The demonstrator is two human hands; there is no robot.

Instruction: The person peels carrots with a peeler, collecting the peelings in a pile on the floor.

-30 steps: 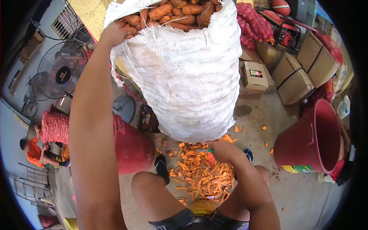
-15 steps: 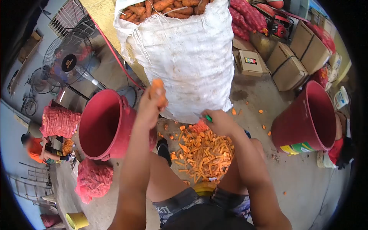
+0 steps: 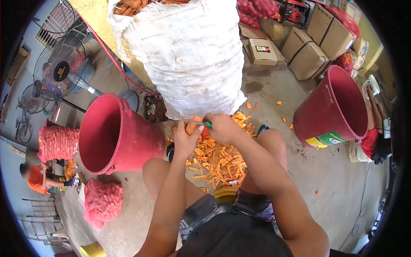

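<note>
Just below the big white sack (image 3: pixel 192 55), my left hand (image 3: pixel 188 138) is closed around a carrot (image 3: pixel 193 127), whose orange top end shows above the fingers. My right hand (image 3: pixel 221 127) is wrapped round the green handle of a knife (image 3: pixel 208 124). The blade lies against the upper part of the carrot. Under both hands, a pile of orange carrot peelings and pieces (image 3: pixel 224 162) covers the floor between my legs. More carrots (image 3: pixel 132 5) show in the sack's open top.
A large red bin (image 3: pixel 100 132) stands at the left, another (image 3: pixel 338 107) at the right. Pink mesh bags (image 3: pixel 102 201), a fan (image 3: pixel 61 70) and a seated person in orange (image 3: pixel 36 177) are further left. Cardboard boxes (image 3: pixel 304 53) sit at the upper right, with another person partly visible below.
My left hand has come down with the carrot toward my right hand. My right hand has moved up and left, and the blade now meets the carrot. The whole view has shifted.
</note>
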